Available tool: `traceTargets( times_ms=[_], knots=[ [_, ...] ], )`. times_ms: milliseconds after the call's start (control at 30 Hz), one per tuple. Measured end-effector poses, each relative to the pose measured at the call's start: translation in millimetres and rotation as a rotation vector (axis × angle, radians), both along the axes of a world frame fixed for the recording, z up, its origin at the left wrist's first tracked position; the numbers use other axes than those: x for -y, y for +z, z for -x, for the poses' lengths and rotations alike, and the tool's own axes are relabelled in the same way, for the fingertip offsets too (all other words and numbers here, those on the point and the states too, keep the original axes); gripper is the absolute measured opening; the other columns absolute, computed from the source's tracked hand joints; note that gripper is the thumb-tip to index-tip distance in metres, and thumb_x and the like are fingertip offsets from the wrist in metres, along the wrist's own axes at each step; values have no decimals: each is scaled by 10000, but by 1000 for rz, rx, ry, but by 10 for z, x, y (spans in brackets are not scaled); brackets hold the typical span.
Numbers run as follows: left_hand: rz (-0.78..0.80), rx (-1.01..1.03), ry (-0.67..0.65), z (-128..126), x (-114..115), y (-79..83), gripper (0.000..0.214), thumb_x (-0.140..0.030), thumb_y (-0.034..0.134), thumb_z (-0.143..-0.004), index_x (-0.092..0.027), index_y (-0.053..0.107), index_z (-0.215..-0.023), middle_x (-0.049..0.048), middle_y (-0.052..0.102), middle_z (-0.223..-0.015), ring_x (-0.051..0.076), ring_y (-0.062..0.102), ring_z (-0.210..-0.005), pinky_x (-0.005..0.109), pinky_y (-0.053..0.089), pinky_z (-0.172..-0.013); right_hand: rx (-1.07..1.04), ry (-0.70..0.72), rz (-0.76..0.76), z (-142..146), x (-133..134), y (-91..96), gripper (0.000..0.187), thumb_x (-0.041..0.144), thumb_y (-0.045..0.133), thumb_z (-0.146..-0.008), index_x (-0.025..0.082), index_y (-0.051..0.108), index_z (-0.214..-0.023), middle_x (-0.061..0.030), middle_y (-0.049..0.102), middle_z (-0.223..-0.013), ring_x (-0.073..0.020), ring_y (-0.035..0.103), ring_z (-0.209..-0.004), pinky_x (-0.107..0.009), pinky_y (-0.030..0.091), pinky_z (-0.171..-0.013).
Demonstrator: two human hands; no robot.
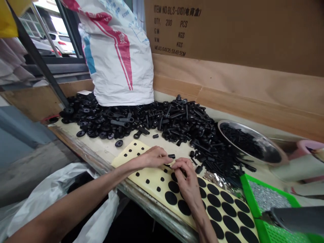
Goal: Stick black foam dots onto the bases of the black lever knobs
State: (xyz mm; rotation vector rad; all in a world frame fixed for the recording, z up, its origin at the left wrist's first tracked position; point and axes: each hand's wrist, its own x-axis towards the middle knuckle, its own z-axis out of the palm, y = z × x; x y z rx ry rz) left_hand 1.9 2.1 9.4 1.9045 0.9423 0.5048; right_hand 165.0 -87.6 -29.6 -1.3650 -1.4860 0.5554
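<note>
working close together for precision, the left hand (152,158) is pinching a small black peg (171,156) beside the right hand (184,179) over the dotted sheet (149,177).

the camera rides on the person's head, close above the bench (83,141), tipped forward and down. from over the bench's near edge it looks across to the cardboard (227,30) standing behind the bench, with the left hand (149,158) and right hand (186,179) low in the frame, nearest the lens. the wide view also takes in a window (50,33) past the bench's left end.
</note>
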Motion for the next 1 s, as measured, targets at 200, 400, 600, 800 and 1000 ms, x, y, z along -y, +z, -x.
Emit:
traceTargets(
  times_ms=[200,400,600,800,1000],
  knots=[
    [164,-104,-149,-24,-147,49,306,-424,639,-728,-139,746,-750,16,633,-656,129,513,-598,214,356,-531,134,-19,-136,42,25,-52,268,113,442,-835,237,677,-795,-60,459,-1037,-223,497,-989,-388,413,-839],
    [131,-148,-125,-35,-172,9,214,-304,613,-699,-133,740,-715,26,655,-650,148,550,-636,212,379,-528,219,7,-229,35,36,-93,308,53,466,-806,255,697,-834,-58,470,-1062,-208,496,-938,-402,418,-843],
    [-7,-202,-93,-91,-176,-40,218,-265,558,-738,-137,734,-740,16,676,-757,137,575,-665,206,402,-559,168,-21,-280,47,61,-34,278,54,467,-806,232,678,-771,-52,482,-1021,-201,512,-962,-357,425,-818],
    [-282,-342,-18,-138,-135,-175,148,-209,598,-766,-201,722,-685,32,650,-836,222,506,-904,327,372,-787,-19,-186,-301,-45,104,-30,234,88,482,-822,224,616,-687,-20,505,-960,-164,524,-920,-304,408,-782],
    [-498,-395,74,-156,64,-252,190,-119,584,-833,-168,718,-707,106,602,-915,292,426,-1014,453,286,-875,-202,-292,-240,-81,93,-22,187,156,532,-828,226,616,-675,-10,537,-912,-164,523,-900,-297,398,-771]
  ],
)
